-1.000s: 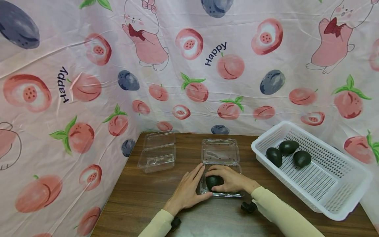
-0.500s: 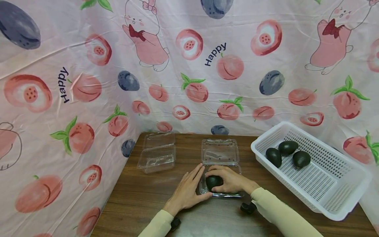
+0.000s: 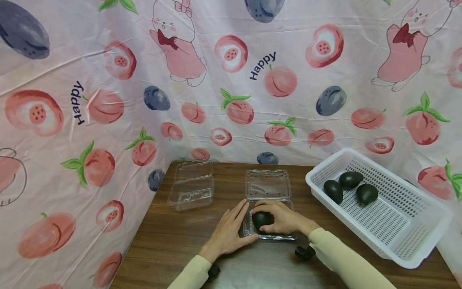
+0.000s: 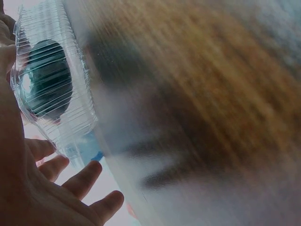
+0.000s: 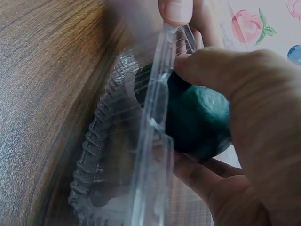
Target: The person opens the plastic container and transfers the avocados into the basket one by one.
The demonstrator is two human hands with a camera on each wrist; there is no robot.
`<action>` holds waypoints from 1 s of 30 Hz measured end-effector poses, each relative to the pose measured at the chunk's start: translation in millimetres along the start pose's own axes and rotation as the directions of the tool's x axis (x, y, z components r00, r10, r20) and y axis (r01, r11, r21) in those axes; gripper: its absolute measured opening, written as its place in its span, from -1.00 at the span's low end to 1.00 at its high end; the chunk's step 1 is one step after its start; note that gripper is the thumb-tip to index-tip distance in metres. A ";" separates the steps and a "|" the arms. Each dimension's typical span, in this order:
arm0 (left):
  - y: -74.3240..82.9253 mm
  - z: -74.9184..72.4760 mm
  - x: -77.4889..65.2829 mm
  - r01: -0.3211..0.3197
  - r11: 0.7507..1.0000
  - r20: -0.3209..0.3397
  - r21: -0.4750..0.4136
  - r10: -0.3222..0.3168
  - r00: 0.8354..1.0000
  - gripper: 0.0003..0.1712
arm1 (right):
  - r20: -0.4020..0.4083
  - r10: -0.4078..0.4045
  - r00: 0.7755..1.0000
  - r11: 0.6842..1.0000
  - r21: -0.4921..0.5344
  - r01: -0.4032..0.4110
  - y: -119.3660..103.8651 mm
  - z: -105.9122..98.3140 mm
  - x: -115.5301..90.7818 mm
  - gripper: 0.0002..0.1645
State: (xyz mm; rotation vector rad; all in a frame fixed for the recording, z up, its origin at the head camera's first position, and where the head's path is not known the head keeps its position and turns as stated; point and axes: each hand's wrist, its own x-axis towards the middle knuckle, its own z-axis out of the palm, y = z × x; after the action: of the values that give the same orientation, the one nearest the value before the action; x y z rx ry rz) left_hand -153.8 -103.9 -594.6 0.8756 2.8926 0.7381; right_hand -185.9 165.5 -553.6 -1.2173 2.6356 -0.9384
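Note:
A dark green avocado (image 3: 262,221) sits in the base of a clear plastic clamshell box (image 3: 249,231) whose lid (image 3: 268,184) lies folded back away from me. My right hand (image 3: 280,218) grips the avocado, thumb on the near side and fingers over the far side, as the right wrist view also shows with the avocado (image 5: 200,120) partly above the rim. My left hand (image 3: 229,231) rests along the box's left side, its fingers straight and the thumb at the front left corner. Through the ribbed wall, the left wrist view shows the avocado (image 4: 47,80).
A white perforated basket (image 3: 393,235) stands at the right with three avocados (image 3: 367,194) in its far left part. Another clear clamshell box (image 3: 193,192) lies opened at the back left of the wooden table (image 3: 162,241). Printed cloth (image 3: 202,104) hangs behind and at the left.
My right hand and the avocado have shifted very slightly to the right inside the box. The left hand stays in place.

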 end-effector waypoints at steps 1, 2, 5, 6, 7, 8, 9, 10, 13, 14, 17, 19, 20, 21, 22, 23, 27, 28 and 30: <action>-0.1 0.1 0.1 -0.001 1.000 -0.002 0.001 0.001 1.000 0.30 | -0.005 -0.006 1.000 1.000 0.002 0.006 0.0 -0.9 -0.3 -0.35; -0.2 0.2 0.2 -0.001 1.000 -0.003 0.002 0.001 1.000 0.30 | -0.009 -0.008 1.000 1.000 0.005 0.008 -0.1 -1.9 -0.8 -0.35; -0.4 0.5 0.5 0.000 1.000 -0.006 0.006 0.000 1.000 0.30 | -0.016 -0.007 1.000 1.000 0.011 0.007 -0.4 -5.1 -2.2 -0.35; -0.5 0.6 0.7 0.000 1.000 -0.008 0.008 0.000 1.000 0.30 | -0.018 -0.004 1.000 1.000 0.010 0.004 -0.5 -6.1 -2.7 -0.36; -0.4 0.6 0.9 0.001 1.000 -0.008 0.009 -0.001 1.000 0.29 | -0.020 -0.001 1.000 1.000 0.012 0.001 -0.7 -7.1 -3.1 -0.36; -0.4 0.6 1.0 0.002 1.000 -0.007 0.011 -0.002 1.000 0.30 | -0.022 0.001 1.000 1.000 0.015 -0.001 -0.8 -8.1 -3.5 -0.36; -0.3 0.5 1.1 0.003 1.000 -0.006 0.011 -0.003 1.000 0.29 | -0.024 0.002 1.000 1.000 0.016 -0.002 -1.1 -9.0 -3.9 -0.36; -0.2 0.5 1.1 0.004 1.000 -0.005 0.010 -0.004 1.000 0.29 | -0.028 0.002 1.000 1.000 0.018 -0.002 -1.2 -9.8 -4.2 -0.37; 0.2 0.2 1.0 0.008 1.000 0.001 0.005 -0.008 1.000 0.29 | -0.041 -0.005 0.999 1.000 0.021 0.006 -1.9 -11.9 -5.3 -0.37; 0.1 0.2 0.9 0.007 1.000 0.002 0.006 -0.007 1.000 0.29 | -0.047 -0.008 0.999 1.000 0.022 0.009 -2.0 -12.5 -5.9 -0.37; 0.5 0.0 0.4 0.008 1.000 0.005 0.004 -0.008 1.000 0.29 | -0.060 -0.011 0.998 1.000 0.023 0.012 -2.7 -14.7 -7.4 -0.37; 0.7 0.0 0.1 0.010 1.000 0.007 0.004 -0.010 1.000 0.29 | -0.065 -0.009 0.998 1.000 0.026 0.011 -3.4 -16.7 -8.6 -0.37; 1.1 -0.2 -0.1 0.012 1.000 0.009 0.003 -0.012 1.000 0.29 | -0.067 -0.008 0.998 0.999 0.031 0.010 -3.9 -17.8 -9.2 -0.37; 1.4 -0.3 -0.3 0.015 1.000 0.010 0.001 -0.015 1.000 0.29 | -0.069 -0.006 0.998 0.999 0.034 0.008 -4.6 -19.1 -9.7 -0.37; 1.4 -0.2 -0.3 0.015 1.000 0.010 -0.001 -0.015 1.000 0.29 | -0.071 -0.004 0.997 0.999 0.034 0.007 -5.4 -20.4 -10.3 -0.37; 1.7 -0.3 -0.4 0.016 1.000 0.011 -0.002 -0.016 1.000 0.30 | -0.073 -0.002 0.997 0.999 0.033 0.005 -6.1 -21.7 -10.8 -0.37; 1.4 0.1 0.2 0.016 1.000 0.006 0.000 -0.016 1.000 0.30 | -0.083 -0.005 0.997 0.999 0.035 0.008 -8.4 -26.4 -12.4 -0.37; 1.2 0.3 0.4 0.015 1.000 0.006 0.002 -0.015 1.000 0.30 | -0.085 -0.006 0.996 0.999 0.037 0.009 -8.8 -27.3 -12.8 -0.37; 1.0 0.7 0.8 0.016 1.000 0.006 0.004 -0.016 1.000 0.30 | -0.091 -0.008 0.996 0.999 0.051 0.013 -9.6 -29.3 -13.8 -0.37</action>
State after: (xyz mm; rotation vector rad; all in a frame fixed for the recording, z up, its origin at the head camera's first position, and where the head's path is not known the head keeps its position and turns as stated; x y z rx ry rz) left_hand -153.8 -102.5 -594.7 0.8527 2.8933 0.7268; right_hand -179.7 185.1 -526.8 -1.2059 2.6575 -1.0807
